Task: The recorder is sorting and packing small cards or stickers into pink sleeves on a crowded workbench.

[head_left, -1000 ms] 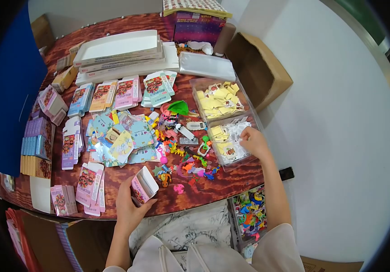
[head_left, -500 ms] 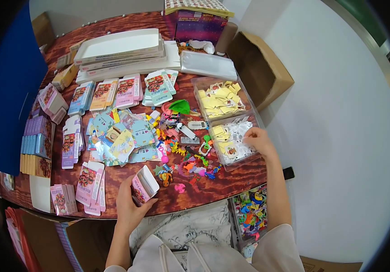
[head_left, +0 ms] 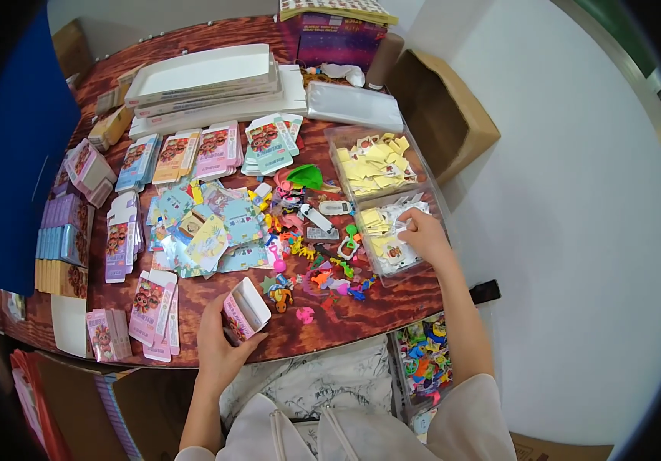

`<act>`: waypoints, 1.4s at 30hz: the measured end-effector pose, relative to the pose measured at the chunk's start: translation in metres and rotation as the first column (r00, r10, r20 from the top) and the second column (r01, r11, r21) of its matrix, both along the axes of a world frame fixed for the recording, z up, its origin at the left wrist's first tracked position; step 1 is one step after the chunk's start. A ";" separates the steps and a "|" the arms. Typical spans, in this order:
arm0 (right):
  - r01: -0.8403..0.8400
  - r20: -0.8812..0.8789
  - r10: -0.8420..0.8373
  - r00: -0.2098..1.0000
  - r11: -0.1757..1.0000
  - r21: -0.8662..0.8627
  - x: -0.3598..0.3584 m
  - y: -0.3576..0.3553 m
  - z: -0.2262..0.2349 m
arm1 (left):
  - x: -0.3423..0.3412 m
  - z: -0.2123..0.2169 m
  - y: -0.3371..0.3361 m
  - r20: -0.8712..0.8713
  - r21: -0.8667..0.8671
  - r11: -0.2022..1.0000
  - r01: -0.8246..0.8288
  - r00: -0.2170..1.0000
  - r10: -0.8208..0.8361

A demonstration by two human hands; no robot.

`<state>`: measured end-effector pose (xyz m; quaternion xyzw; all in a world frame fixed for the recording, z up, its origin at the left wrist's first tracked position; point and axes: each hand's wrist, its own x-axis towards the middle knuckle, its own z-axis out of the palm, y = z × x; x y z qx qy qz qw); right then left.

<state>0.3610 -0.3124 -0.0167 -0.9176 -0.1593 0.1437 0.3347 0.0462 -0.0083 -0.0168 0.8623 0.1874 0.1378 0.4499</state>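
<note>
One pink box (head_left: 246,312), gripped in the curled left hand (head_left: 220,339), lies left of the tray (head_left: 402,273) beneath the bent-fingered right hand (head_left: 425,237), hold unclear.

Hands: 2, one left hand (head_left: 223,338), one right hand (head_left: 427,237). Held pink box (head_left: 247,307): 1. Clear compartments (head_left: 428,187): 2; packets (head_left: 376,169) inside overlap, can't count from where I stand. Flat carton stacks (head_left: 173,160): 6 (1 blue, 1 orange, 1 green, 1 purple, 2 pink). Card pile (head_left: 240,223): 1. Big purple box (head_left: 334,46): 1. Open brown carton (head_left: 465,131): 1. Green leaf-shaped piece (head_left: 305,176): 1. Small loose toys (head_left: 280,297): too jumbled to count.
</note>
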 end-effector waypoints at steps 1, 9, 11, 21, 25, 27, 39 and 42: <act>-0.003 0.066 0.007 0.998 0.998 -0.067 -0.002 0.006 -0.002 | -0.002 0.001 0.000 -0.023 -0.064 0.998 -0.022 1.000 0.020; 0.024 0.075 -0.026 0.997 0.999 0.036 0.019 -0.029 -0.009 | 0.006 -0.002 -0.004 0.145 -0.131 0.991 0.039 0.989 -0.020; 0.315 -0.374 -0.132 0.918 0.817 0.483 0.013 -0.029 0.007 | 0.002 0.005 -0.002 0.105 -0.123 0.992 0.015 0.995 -0.002; 0.414 -0.591 0.392 0.705 0.449 0.792 -0.081 0.048 0.056 | 0.005 0.005 -0.011 0.035 -0.099 0.992 0.084 0.996 -0.081; 0.119 -0.449 0.231 0.863 0.770 0.626 -0.144 0.097 0.099 | -0.003 0.013 -0.014 0.055 -0.079 0.993 0.085 0.995 -0.081; -0.142 -0.225 0.342 0.913 0.780 0.610 -0.159 0.121 0.090 | 0.000 0.005 -0.015 0.036 -0.086 0.994 0.068 0.997 -0.065; -0.602 0.221 0.568 0.793 0.786 0.140 -0.195 0.162 0.088 | -0.010 0.006 -0.014 0.092 -0.005 1.000 0.007 0.996 -0.007; -0.568 0.172 0.542 0.823 0.796 0.209 -0.192 0.162 0.093 | -0.008 0.005 -0.015 0.084 0.006 1.000 0.002 0.996 -0.003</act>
